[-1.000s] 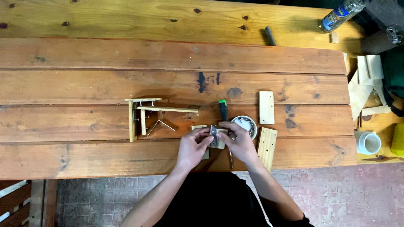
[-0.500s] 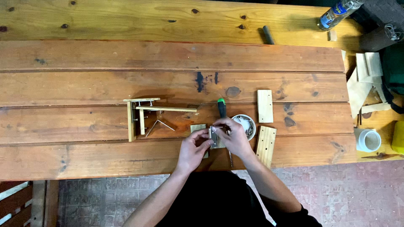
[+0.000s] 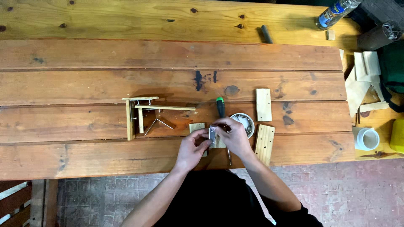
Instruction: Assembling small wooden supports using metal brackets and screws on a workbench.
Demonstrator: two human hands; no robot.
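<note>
- Wooden planks make up the table (image 3: 84, 84), seen from above, with a tiled floor showing below its near edge.
- Nearest the body, the left hand (image 3: 191, 148) and right hand (image 3: 234, 136) meet just past the near edge of the table, fingertips almost touching.
- Between them stands a small metal hinge plate (image 3: 212, 135), pinched by the left fingertips from its left side and by the right fingers from its right; its long axis runs away from the body.
- Under the plate, touching it, lies a small wooden block (image 3: 197, 127), half hidden by the left fingers.
- Both hands are about equally near the plate; the right hand covers more of it.
- Just beyond the right hand's knuckles sit a green-handled screwdriver (image 3: 220, 106) and a white round dish (image 3: 245, 122).
- To the right of the right hand lies a drilled wooden slat (image 3: 265, 143), with a plain block (image 3: 263, 104) farther off.
- Left of the left hand, farther away, is a small wooden frame assembly (image 3: 141, 113).
</note>
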